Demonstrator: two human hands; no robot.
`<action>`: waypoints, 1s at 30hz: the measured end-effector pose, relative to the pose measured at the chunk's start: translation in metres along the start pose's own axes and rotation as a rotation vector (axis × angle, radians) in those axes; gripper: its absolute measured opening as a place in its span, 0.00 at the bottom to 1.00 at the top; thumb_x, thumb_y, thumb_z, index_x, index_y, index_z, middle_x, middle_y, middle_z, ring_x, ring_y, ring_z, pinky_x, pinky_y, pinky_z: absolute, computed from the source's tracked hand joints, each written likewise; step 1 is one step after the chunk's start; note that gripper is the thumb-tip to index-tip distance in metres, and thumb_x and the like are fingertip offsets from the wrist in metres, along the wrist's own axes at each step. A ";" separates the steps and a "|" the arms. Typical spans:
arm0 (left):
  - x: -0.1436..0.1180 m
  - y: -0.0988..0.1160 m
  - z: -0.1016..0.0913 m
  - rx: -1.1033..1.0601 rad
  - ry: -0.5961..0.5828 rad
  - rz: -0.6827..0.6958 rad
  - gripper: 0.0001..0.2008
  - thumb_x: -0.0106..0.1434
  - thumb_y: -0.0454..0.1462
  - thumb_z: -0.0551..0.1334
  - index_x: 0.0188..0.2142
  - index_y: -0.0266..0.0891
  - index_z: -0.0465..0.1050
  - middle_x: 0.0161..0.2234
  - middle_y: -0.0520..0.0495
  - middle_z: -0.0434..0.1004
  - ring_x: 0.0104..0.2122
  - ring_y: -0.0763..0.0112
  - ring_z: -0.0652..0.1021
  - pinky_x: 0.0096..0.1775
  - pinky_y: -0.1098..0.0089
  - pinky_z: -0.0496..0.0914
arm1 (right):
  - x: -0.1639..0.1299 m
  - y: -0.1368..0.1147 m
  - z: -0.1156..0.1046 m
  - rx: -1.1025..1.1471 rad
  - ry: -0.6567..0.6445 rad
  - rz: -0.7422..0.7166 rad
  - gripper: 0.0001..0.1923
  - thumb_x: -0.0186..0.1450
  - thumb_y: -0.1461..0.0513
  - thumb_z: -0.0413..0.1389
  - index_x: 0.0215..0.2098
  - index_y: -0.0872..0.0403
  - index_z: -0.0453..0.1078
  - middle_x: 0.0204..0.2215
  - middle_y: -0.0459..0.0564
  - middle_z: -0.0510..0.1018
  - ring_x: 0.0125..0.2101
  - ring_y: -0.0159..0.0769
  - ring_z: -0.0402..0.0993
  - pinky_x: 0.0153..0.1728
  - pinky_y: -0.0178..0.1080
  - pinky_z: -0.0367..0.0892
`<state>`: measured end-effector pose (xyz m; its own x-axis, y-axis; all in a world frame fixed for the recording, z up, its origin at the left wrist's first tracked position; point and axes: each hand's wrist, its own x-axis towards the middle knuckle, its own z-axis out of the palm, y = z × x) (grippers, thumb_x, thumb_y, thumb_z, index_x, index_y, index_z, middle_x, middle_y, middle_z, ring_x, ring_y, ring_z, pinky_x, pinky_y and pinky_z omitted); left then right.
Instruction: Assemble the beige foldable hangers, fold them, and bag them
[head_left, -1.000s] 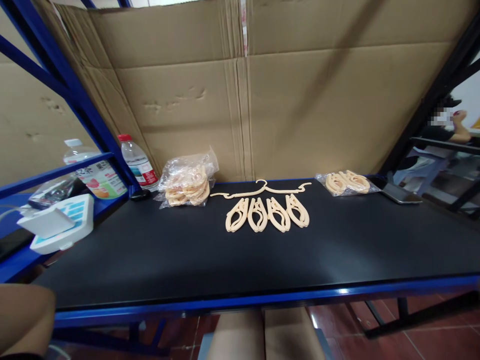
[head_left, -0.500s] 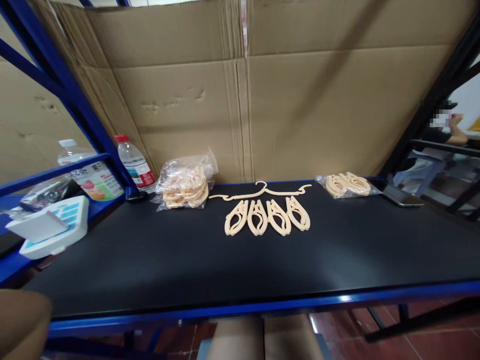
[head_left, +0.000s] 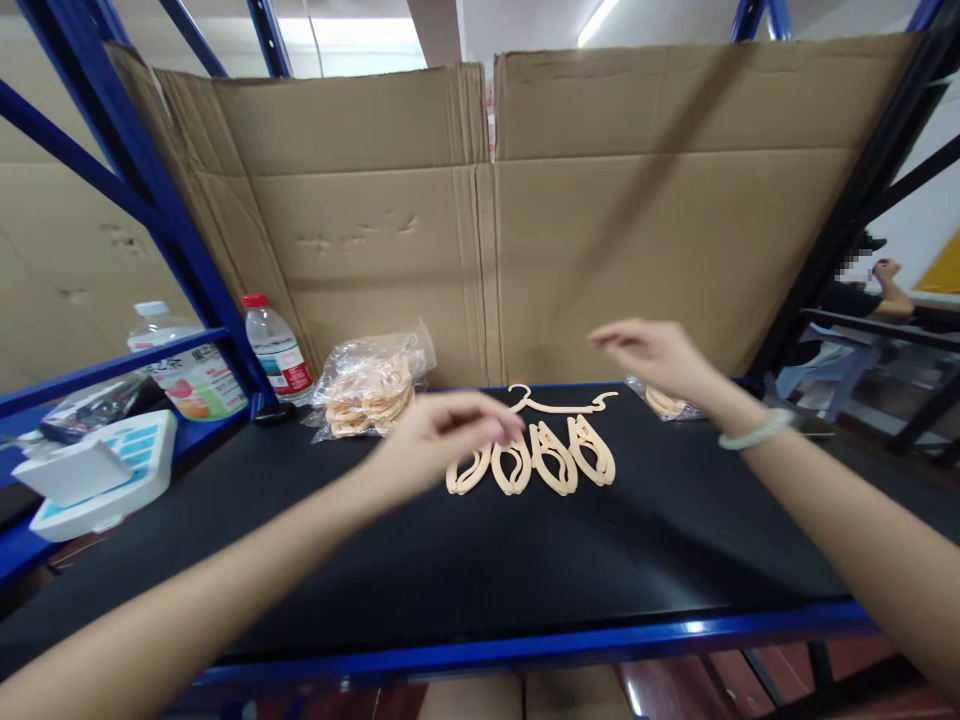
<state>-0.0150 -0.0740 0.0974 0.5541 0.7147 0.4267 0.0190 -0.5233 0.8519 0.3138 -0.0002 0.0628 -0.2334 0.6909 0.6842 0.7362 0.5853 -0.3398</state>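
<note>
Several folded cream plastic hangers [head_left: 555, 460] lie side by side on the black tabletop. Behind them rests an unfolded hanger [head_left: 562, 406] with its hook upward; its left part is covered by my left hand [head_left: 450, 435]. That hand hovers over the leftmost folded hangers, slightly blurred, fingers loosely stretched and holding nothing. My right hand [head_left: 652, 352], with a pale bangle [head_left: 756, 428] on the wrist, is raised above the right end of the unfolded hanger. Its fingers reach leftward with nothing in them. Behind it, a plastic bag of folded hangers [head_left: 664, 404] is partly hidden.
A clear bag of stacked hangers [head_left: 360, 385] stands at the back left, beside a red-capped bottle [head_left: 277, 350]. Farther left are a larger bottle [head_left: 191, 370] and a white-and-blue device [head_left: 112, 475]. Cardboard [head_left: 375, 240] walls the back. A person [head_left: 862, 290] sits beyond the right frame.
Both my hands have come in over the table from the lower sides. The view has tilted upward a little. The hangers appear unmoved.
</note>
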 end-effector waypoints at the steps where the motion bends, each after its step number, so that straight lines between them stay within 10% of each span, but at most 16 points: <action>1: -0.004 -0.016 0.011 0.094 -0.131 -0.044 0.07 0.60 0.34 0.61 0.34 0.37 0.79 0.31 0.46 0.80 0.34 0.66 0.79 0.37 0.69 0.71 | -0.004 0.008 0.013 -0.046 -0.070 0.000 0.10 0.67 0.63 0.53 0.45 0.54 0.72 0.42 0.53 0.77 0.41 0.39 0.74 0.45 0.47 0.70; 8: -0.028 -0.069 0.046 0.308 -0.217 0.012 0.10 0.63 0.32 0.56 0.36 0.36 0.78 0.33 0.46 0.80 0.33 0.69 0.78 0.39 0.70 0.70 | -0.030 0.052 0.077 -0.225 -0.306 -0.063 0.15 0.64 0.67 0.49 0.47 0.55 0.72 0.43 0.56 0.78 0.45 0.44 0.73 0.47 0.49 0.70; 19: -0.032 -0.082 0.029 0.082 -0.064 -0.242 0.12 0.64 0.39 0.57 0.36 0.35 0.77 0.32 0.44 0.79 0.31 0.69 0.77 0.35 0.70 0.69 | -0.030 0.048 0.069 -0.332 -0.207 -0.044 0.10 0.68 0.63 0.44 0.36 0.56 0.66 0.33 0.57 0.76 0.34 0.45 0.72 0.38 0.46 0.65; 30: -0.018 -0.094 0.009 -0.651 0.543 -0.620 0.10 0.58 0.35 0.65 0.39 0.34 0.70 0.43 0.37 0.76 0.38 0.62 0.80 0.47 0.64 0.72 | -0.046 -0.006 0.038 -0.352 0.093 0.044 0.06 0.68 0.61 0.45 0.36 0.52 0.62 0.29 0.52 0.76 0.30 0.44 0.70 0.36 0.45 0.63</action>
<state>-0.0189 -0.0418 0.0069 0.1496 0.9686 -0.1984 -0.3692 0.2409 0.8976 0.2965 -0.0193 0.0089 -0.1502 0.6611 0.7351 0.9217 0.3627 -0.1378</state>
